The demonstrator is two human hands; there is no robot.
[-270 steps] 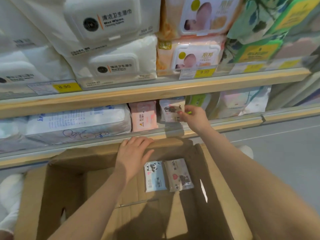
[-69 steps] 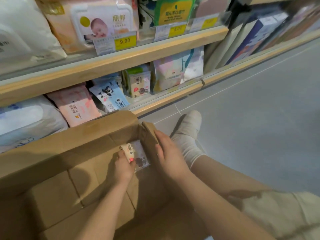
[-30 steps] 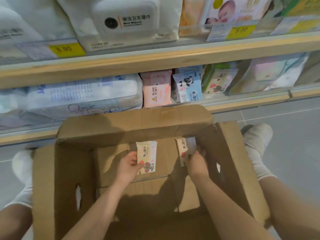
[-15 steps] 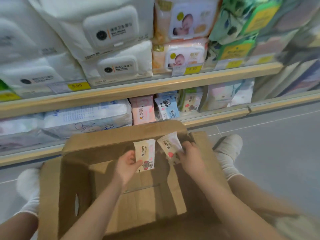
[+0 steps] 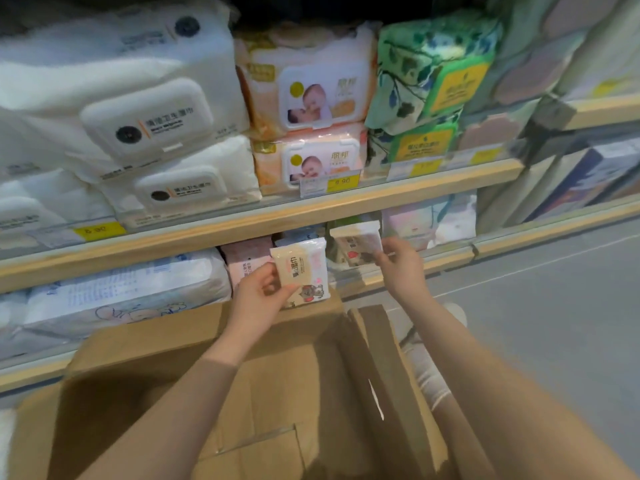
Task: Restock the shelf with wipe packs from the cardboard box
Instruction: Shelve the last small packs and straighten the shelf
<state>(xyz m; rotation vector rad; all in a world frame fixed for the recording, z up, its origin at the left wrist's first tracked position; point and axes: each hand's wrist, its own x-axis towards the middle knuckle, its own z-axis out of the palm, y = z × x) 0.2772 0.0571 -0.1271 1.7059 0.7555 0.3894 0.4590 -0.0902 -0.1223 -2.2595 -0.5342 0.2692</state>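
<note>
My left hand [image 5: 258, 294] grips a small cream wipe pack [image 5: 303, 271] upright, just above the far flap of the open cardboard box [image 5: 391, 362]. My right hand [image 5: 398, 259] holds a second small pack [image 5: 356, 239] tilted at the front of the lower shelf [image 5: 446, 259], in front of a matching pack standing there. A pink small pack [image 5: 242, 263] and a blue one [image 5: 299, 237] stand on that shelf behind my left hand. The visible part of the box interior shows only bare cardboard.
Large white wipe packs [image 5: 145, 112], baby-print packs [image 5: 308, 98] and green leaf-print packs [image 5: 429, 77] fill the upper shelf above yellow price tags. A big white-and-blue pack [image 5: 131, 289] lies on the lower shelf at left. Grey floor [image 5: 554, 306] and my socked foot [image 5: 429, 372] are at right.
Both hands have lifted out of the box, each with a small pack, and risen to the lower shelf. The right pack now sits at the shelf front.
</note>
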